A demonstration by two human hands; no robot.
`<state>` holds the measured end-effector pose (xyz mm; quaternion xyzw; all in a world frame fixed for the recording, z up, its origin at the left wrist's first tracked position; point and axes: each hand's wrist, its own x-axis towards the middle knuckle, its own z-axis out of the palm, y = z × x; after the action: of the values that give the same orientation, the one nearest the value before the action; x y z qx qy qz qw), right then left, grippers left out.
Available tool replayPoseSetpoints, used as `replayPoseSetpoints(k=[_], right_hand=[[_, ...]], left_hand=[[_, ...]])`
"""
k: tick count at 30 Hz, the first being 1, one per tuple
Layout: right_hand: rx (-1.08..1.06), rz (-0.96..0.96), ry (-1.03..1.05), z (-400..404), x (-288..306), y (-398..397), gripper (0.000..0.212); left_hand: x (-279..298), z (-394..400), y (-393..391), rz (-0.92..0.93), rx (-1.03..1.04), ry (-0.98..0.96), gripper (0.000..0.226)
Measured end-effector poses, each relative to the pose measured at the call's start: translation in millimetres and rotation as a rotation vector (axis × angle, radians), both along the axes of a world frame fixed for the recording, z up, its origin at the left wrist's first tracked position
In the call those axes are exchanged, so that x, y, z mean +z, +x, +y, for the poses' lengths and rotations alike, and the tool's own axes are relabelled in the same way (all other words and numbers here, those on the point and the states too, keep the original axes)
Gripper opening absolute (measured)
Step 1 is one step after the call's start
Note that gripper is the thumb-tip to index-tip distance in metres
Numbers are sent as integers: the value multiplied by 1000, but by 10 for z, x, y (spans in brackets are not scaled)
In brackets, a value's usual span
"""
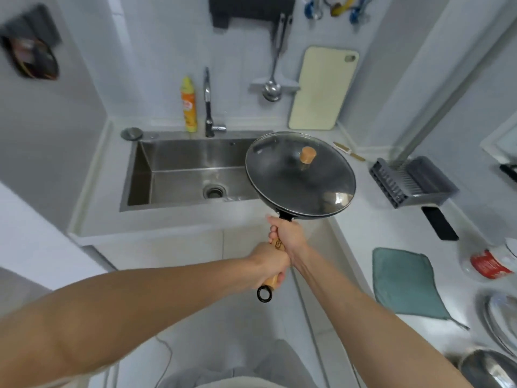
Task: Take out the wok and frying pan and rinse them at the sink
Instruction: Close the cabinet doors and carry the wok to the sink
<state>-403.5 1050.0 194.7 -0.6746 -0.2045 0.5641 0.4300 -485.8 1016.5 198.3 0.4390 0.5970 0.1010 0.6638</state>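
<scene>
White-tiled kitchen corner, white counter wrapping round a steel sink. Far left, at 10 o'clock, a blurred dark holder on the wall. Round steel cap at the sink's back-left corner. Drain sits in the basin floor. Behind the sink, at 12 o'clock, a yellow-orange bottle stands just beside the tap.

Left hand grasps the lower part of the wooden handle — fingers wrapped round it, black hanging ring poking out below. Right hand grips the same handle higher up, nearest the pan body. Wok is held in the air, tilted, over the sink's right edge and the counter; glass lid on it with a wooden knob.

On the wall at 1 o'clock — ladle hanging from a dark rack, cream cutting board leaning beside it. At 3 o'clock a grey dish rack. Teal cloth lies on the counter at 4 o'clock, red-labelled container beside it, steel bowls at the lower right edge.
</scene>
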Motion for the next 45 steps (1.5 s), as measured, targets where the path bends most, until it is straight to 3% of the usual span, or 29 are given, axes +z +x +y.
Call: replayPoseSetpoints(k=[10, 17, 22, 26, 36, 45], right_hand=[[336, 75, -104, 1255, -224, -1341, 34], [600, -22, -213, 2039, -719, -1814, 47], [670, 17, -299, 2487, -1004, -1990, 39], [647, 100, -355, 2694, -1169, -2085, 21], [721, 74, -423, 2806, -1320, -2112, 38], [746, 264, -531, 2756, -1365, -2083, 14]], left_hand=[[-84, 972, -1225, -48, 368, -115, 15], [-397, 1680, -1578, -55, 541, -214, 16], [-642, 2113, -1768, -29, 580, -293, 10], [-786, 2343, -1886, -52, 590, -321, 12], [-922, 2609, -1962, 22, 567, -395, 10], [-1035, 2665, -2213, 22, 592, -436, 18]])
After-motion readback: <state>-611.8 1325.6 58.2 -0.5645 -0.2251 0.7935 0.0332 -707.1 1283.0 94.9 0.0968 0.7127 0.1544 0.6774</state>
